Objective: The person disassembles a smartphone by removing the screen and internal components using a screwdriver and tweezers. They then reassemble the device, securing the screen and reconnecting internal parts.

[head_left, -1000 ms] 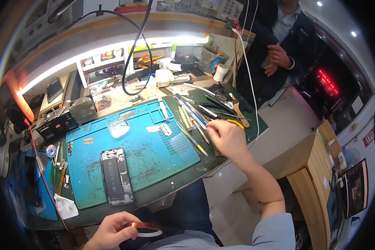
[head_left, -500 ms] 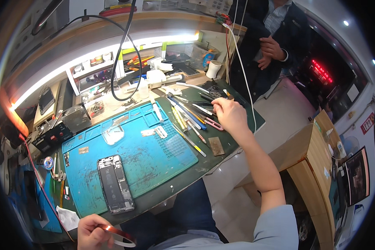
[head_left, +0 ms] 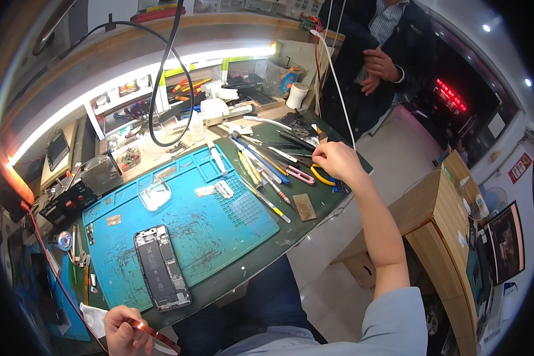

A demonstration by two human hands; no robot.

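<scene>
My left hand (head_left: pixel 122 332) grips a roll of copper-coloured tape (head_left: pixel 160 337) at the lower edge. My right hand (head_left: pixel 337 163) reaches among the tools at the mat's right, fingers bent near yellow-handled pliers (head_left: pixel 323 177) and a pink-handled tool (head_left: pixel 301 174); what its fingertips hold is unclear. An opened black phone (head_left: pixel 161 267), battery and boards exposed, lies on the blue work mat (head_left: pixel 216 252). Pens and slim tools (head_left: pixel 258 163), a razor blade (head_left: pixel 224 188), a clear dish (head_left: pixel 155 193) and a small brown plate (head_left: pixel 304 206) are spread around.
Another person (head_left: pixel 374 35) stands beyond the bench's right end, hands together. A cluttered shelf (head_left: pixel 130 89) runs along the back. A black cable loop (head_left: pixel 171 142) and a white cable (head_left: pixel 342 101) hang over the bench. A wooden desk (head_left: pixel 430 237) with a monitor (head_left: pixel 503 240) stands right.
My right hand has moved back and right, deeper among the tools, uncovering the brown plate. My left hand with the tape has shifted left. The whole view has shifted slightly.
</scene>
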